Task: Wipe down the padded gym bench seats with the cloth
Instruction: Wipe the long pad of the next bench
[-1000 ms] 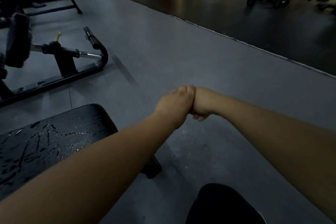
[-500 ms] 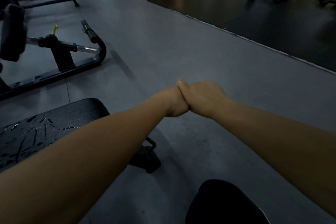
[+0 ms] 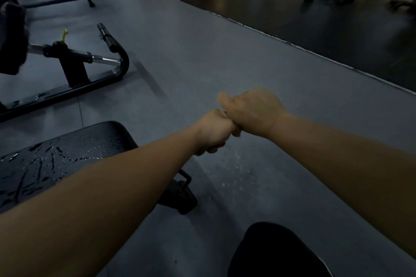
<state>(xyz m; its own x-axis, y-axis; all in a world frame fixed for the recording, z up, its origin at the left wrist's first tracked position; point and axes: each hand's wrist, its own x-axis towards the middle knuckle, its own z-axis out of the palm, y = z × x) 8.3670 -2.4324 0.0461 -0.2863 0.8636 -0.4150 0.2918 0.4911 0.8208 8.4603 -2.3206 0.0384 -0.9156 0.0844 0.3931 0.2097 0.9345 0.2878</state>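
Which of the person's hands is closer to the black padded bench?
Left. The left hand is over the floor just beyond the bench end, on its right side; the right hand touches the left one from the side farther from the bench.

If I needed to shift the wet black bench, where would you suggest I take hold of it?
Take the small metal loop handle at the end of the bench, just above its foot. Come from the open floor beyond that end: the loop sticks out there, while the bench top is beaded with water and probably slippery.
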